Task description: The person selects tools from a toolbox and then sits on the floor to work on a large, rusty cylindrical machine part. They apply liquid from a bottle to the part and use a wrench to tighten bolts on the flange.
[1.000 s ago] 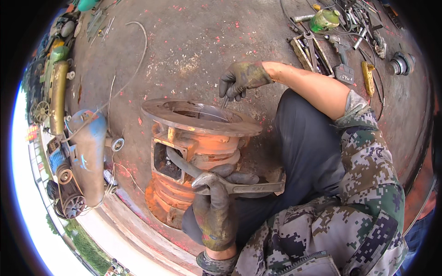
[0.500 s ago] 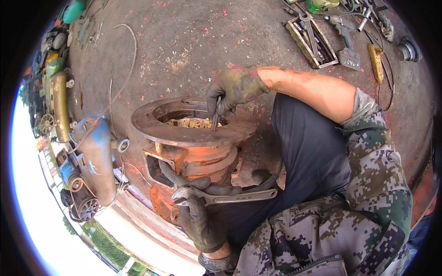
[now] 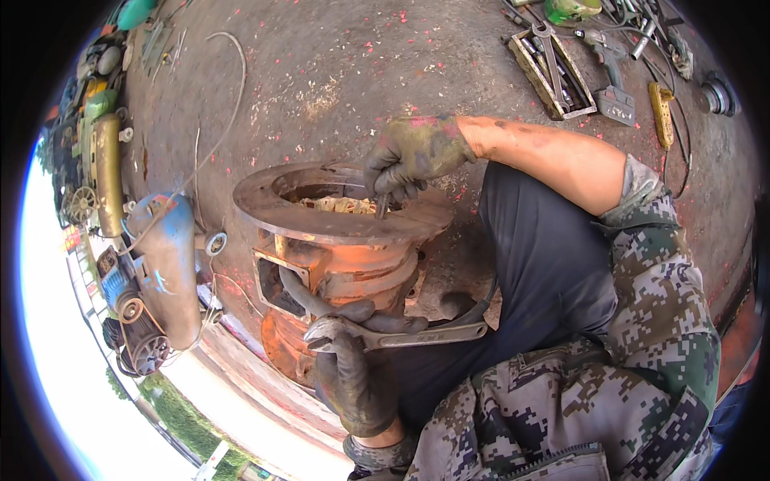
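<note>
In front of me stands an orange, rust-stained cast metal housing [image 3: 361,266] with a wide round flange [image 3: 265,201] on top. Pale material [image 3: 343,206] shows inside its opening. My gloved right hand [image 3: 419,156] is closed over a short metal pin or bolt [image 3: 382,207] that stands upright on the flange near the inner rim. The pin's upper part is hidden by the fingers. Lower down, beside the housing's square side port [image 3: 281,282], my gloved left hand [image 3: 354,381] grips an adjustable wrench [image 3: 429,335] between thumb and fingers, its jaw end by the thumb.
A tool tray [image 3: 553,74] with a large wrench and sockets lies at the far right. Beside it are a cordless impact wrench [image 3: 611,76] and a yellow power strip [image 3: 662,115]. A blue tank compressor [image 3: 167,268] stands left, with a hose [image 3: 241,80] across the floor.
My right hand's fingers have curled further round the pin, and less of the pin shows. The left hand keeps its hold on the wrench. The whole view has shifted slightly.
</note>
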The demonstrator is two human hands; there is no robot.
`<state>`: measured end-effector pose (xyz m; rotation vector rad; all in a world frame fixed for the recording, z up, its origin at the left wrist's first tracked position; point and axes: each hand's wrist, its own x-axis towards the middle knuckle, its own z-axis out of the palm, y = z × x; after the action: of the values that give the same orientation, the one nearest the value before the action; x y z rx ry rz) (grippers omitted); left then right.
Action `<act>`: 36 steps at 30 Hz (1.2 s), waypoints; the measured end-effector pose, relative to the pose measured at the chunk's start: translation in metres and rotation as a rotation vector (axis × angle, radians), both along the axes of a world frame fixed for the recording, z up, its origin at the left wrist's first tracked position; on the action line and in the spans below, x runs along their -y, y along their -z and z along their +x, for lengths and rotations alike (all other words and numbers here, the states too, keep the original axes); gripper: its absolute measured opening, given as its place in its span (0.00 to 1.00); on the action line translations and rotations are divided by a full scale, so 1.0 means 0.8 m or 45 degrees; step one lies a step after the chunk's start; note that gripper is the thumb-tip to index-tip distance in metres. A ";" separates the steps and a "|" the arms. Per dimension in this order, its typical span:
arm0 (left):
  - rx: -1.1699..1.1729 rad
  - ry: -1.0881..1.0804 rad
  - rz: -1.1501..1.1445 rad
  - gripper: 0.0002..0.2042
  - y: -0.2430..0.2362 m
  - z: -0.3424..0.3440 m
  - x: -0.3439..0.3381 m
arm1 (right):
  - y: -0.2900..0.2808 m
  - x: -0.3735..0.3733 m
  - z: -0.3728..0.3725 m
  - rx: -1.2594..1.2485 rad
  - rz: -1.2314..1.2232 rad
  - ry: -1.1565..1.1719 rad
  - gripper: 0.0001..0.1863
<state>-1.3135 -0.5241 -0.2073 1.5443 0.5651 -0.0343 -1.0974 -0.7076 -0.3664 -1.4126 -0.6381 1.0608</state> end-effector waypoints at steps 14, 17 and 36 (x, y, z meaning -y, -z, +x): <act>0.036 0.012 0.020 0.25 0.004 -0.003 -0.004 | -0.008 0.006 -0.002 0.018 -0.170 0.039 0.17; 0.052 0.110 -0.016 0.25 0.001 0.001 0.000 | -0.021 0.007 -0.002 0.197 -0.330 0.042 0.19; 0.010 0.121 0.284 0.30 -0.048 0.026 0.020 | -0.171 -0.010 -0.143 0.404 -0.054 0.194 0.31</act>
<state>-1.2930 -0.5401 -0.1689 1.7876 0.5018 -0.0392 -1.2122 -0.6994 -0.2298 -1.6565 -0.7244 0.7399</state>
